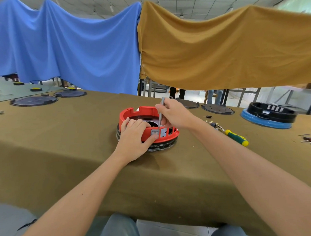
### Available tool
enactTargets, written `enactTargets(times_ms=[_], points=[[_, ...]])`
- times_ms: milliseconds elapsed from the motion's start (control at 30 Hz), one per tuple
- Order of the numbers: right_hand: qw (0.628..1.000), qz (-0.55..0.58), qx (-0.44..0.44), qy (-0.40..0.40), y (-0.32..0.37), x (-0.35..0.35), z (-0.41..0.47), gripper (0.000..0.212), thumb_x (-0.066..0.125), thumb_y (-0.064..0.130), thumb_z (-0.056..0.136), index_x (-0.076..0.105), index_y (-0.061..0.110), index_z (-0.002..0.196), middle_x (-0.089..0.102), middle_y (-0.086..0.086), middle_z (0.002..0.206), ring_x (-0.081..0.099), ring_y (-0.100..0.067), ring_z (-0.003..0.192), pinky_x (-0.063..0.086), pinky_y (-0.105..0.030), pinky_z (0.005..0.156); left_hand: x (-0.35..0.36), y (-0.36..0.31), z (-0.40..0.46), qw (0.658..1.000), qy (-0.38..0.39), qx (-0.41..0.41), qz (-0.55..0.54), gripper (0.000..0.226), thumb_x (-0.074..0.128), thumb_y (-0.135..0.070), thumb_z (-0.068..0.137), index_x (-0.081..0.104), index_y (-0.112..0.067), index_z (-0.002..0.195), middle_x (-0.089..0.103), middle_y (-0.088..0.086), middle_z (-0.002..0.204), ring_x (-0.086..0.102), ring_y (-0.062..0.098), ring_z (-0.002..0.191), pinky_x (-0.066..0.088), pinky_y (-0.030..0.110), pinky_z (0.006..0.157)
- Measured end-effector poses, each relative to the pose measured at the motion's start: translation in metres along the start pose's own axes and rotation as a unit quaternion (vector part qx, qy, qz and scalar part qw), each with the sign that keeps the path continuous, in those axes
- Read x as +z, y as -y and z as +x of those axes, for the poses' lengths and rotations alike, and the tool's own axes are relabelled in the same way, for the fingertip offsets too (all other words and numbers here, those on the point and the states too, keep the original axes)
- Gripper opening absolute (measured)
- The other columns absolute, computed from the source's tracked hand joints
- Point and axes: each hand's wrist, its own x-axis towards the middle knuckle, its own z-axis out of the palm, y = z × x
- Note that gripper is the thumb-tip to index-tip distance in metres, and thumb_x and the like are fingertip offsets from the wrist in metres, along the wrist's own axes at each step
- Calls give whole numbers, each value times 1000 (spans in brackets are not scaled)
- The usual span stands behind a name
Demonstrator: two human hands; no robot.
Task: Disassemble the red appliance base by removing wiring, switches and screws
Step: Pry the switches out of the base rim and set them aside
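Left hand (133, 134) grips red base (147, 117); right hand (174, 113) holds upright grey screwdriver (161, 112), tip down.

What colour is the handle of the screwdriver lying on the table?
Green with yellow ends, on the screwdriver lying right of the red base; head view.

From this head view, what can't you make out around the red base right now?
- Tip of the grey screwdriver: hidden inside the red base behind its wall, so any screw is unseen.
- Right hand fingertips: behind the rim.
- Base wall under the left hand: covered.
- Small parts at the right edge: blurred, cut off.
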Motion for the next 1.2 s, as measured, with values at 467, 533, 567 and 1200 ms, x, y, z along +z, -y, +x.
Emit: enactTargets(times_ms=[467, 533, 567, 1200], points=[[997, 73, 2, -40, -5, -5, -14, 29, 44, 26, 106, 57, 6, 90, 70, -13, 72, 67, -20, 62, 56, -29, 61, 0, -2, 0, 1000, -1, -3, -10, 32, 56, -50, 89, 62, -20, 100, 58, -9, 96, 51, 16, 101, 17, 43, 117], [997, 68, -10, -39, -3, 2, -13, 27, 45, 27, 106, 57, 8, 90, 72, -15, 77, 67, -17, 62, 55, -23, 58, -1, -1, 1, 1000, 3, -5, -6, 35, 53, -53, 89, 62, -21, 101, 58, -9, 97, 51, 15, 102, 17, 42, 117], [997, 59, -11, -40, -3, 5, -12, 26, 45, 28, 106, 57, 9, 91, 72, -14, 77, 66, -14, 60, 53, -19, 55, -1, -1, 1, 1000, 4, -6, -5, 37, 52, -54, 89, 62, -21, 101, 58, -9, 97, 51, 15, 102, 17, 42, 117], [999, -3, -30, -37, -6, 3, -6, 27, 46, 32, 105, 56, 12, 91, 70, -4, 69, 65, -13, 57, 56, -26, 56, -2, -2, 0, 1000, 4, -6, -4, 36, 53, -51, 88, 63, -18, 100, 58, -7, 96, 51, 17, 100, 18, 43, 117]])
